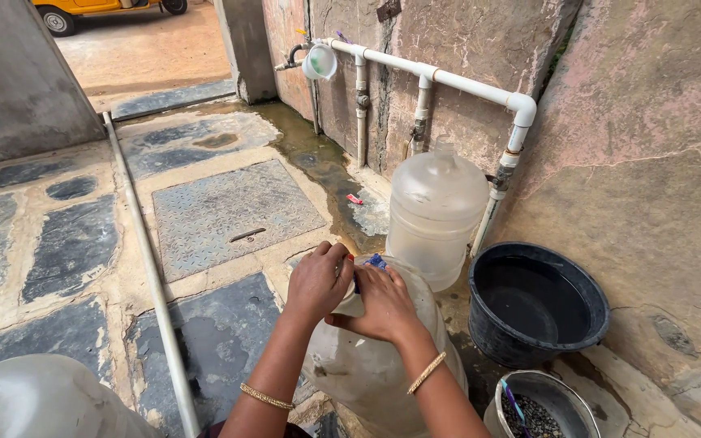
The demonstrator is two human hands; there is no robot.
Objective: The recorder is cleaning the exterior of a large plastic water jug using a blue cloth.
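Both hands meet at the neck of a large translucent water jug [367, 365] that stands on the stone floor right in front of the person. The left hand [318, 280] is curled tight over the jug's mouth, fingers wrapped around it. The right hand [384, 304] presses against the neck beside it, touching the left, with a small blue piece [376, 261] showing at its fingertips; what that piece is cannot be told. Each wrist wears a thin gold bangle.

Just behind stands a second translucent jug [436, 212], seemingly empty, under the white pipe [448, 79] on the wall. To the right sits a black tub [539, 304] holding shallow dark water. Near the lower edge a small pail [539, 405] contains dark gritty matter and a thin stick. Another pale jug [38, 401] fills the lower left corner. A long pipe [149, 268] lies across the wet paving beside a metal cover plate [233, 212].
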